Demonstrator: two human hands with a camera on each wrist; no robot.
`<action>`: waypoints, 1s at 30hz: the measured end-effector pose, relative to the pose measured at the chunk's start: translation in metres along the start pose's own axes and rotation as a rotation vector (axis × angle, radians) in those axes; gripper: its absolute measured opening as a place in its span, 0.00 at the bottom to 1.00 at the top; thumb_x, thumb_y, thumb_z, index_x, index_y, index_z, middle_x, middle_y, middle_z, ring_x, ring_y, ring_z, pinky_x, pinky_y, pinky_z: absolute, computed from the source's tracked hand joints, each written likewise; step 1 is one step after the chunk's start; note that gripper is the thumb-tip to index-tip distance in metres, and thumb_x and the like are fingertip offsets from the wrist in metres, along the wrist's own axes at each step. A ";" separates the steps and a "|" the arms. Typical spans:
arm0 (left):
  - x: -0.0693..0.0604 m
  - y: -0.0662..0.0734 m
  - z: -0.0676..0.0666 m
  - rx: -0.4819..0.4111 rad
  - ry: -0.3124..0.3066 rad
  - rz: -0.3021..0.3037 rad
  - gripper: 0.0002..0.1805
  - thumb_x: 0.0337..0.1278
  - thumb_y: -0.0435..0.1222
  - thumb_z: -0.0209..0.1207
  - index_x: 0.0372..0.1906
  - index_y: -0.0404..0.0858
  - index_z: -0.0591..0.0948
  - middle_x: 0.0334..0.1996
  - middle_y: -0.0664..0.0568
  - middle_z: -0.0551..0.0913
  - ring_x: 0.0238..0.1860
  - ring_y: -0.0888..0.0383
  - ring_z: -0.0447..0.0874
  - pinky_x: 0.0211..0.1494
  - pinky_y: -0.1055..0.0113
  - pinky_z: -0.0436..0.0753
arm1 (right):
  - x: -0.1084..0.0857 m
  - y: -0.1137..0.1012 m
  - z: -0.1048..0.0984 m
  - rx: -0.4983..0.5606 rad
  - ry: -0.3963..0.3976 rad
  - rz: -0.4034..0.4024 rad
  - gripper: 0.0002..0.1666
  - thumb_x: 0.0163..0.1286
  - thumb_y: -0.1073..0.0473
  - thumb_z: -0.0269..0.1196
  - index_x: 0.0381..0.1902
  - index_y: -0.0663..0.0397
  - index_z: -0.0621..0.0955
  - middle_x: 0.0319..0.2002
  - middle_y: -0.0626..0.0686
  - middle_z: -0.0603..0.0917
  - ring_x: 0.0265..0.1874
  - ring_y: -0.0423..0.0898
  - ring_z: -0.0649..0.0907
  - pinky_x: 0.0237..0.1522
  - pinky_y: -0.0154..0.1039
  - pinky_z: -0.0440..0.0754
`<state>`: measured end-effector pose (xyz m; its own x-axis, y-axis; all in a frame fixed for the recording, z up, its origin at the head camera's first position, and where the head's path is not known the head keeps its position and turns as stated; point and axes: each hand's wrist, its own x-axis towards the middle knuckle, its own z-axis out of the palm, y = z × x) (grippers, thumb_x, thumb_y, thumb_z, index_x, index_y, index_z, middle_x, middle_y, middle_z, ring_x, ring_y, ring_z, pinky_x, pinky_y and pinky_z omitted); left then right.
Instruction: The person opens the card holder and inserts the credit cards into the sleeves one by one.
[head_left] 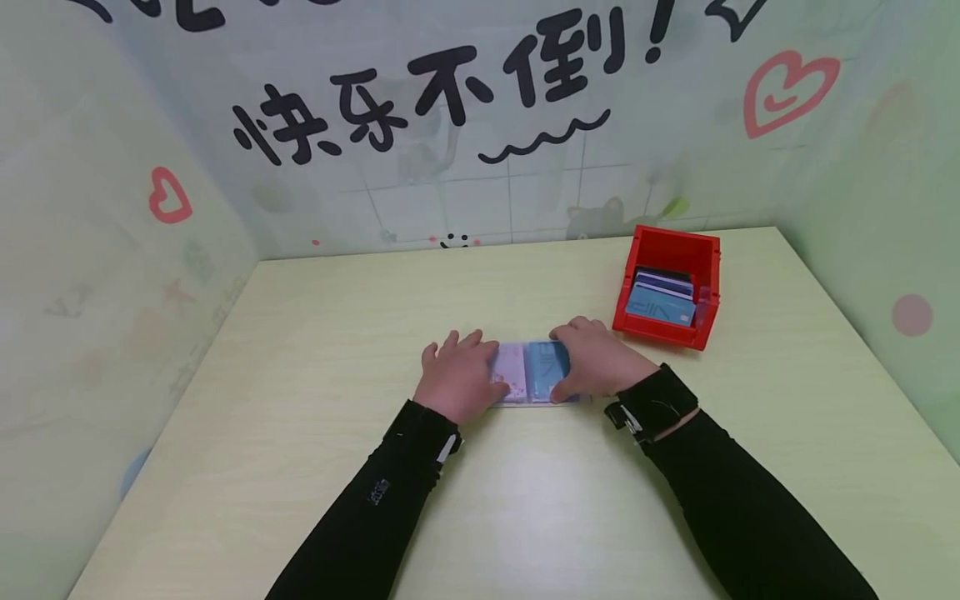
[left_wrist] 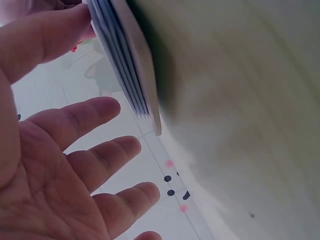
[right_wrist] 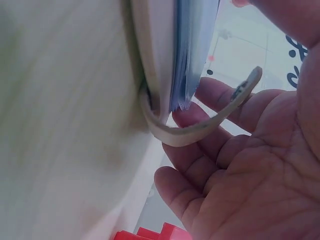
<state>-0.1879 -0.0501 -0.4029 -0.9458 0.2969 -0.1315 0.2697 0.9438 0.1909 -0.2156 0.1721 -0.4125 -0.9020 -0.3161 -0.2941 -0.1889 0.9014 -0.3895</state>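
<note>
From my remote post I'm seeing the card holder lying opened on the table, between both hands. The left hand is spreading its fingers, nearly straight, and is gripping nothing; its thumb is touching the card holder's edge. The right hand is half open, bending its fingers behind the curling strap (whether it's actually pinching anything, I can't tell). Beyond it, a red bin is holding several cards.
</note>
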 end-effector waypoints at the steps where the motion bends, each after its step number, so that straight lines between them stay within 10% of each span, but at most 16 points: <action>1: 0.000 0.000 0.000 0.002 0.004 0.002 0.36 0.63 0.54 0.69 0.73 0.47 0.77 0.78 0.46 0.71 0.79 0.36 0.64 0.77 0.32 0.62 | 0.000 0.000 0.000 0.004 0.002 0.000 0.58 0.50 0.46 0.85 0.75 0.54 0.71 0.65 0.57 0.74 0.62 0.55 0.73 0.60 0.53 0.85; 24: -0.004 -0.003 0.006 -0.004 0.025 -0.020 0.37 0.62 0.54 0.70 0.75 0.53 0.76 0.80 0.44 0.67 0.81 0.32 0.59 0.78 0.31 0.59 | 0.002 -0.010 -0.002 -0.027 0.025 0.021 0.50 0.46 0.41 0.86 0.58 0.53 0.73 0.49 0.54 0.76 0.52 0.53 0.74 0.54 0.48 0.78; 30: -0.004 -0.002 0.005 0.024 0.030 -0.013 0.33 0.63 0.54 0.69 0.72 0.53 0.79 0.79 0.44 0.69 0.80 0.32 0.61 0.77 0.30 0.61 | 0.002 -0.011 -0.004 0.144 0.036 0.073 0.43 0.58 0.44 0.81 0.63 0.52 0.72 0.50 0.56 0.81 0.50 0.53 0.79 0.52 0.45 0.83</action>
<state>-0.1834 -0.0529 -0.4076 -0.9542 0.2802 -0.1048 0.2610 0.9510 0.1659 -0.2165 0.1631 -0.4056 -0.9252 -0.2381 -0.2955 -0.0672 0.8691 -0.4900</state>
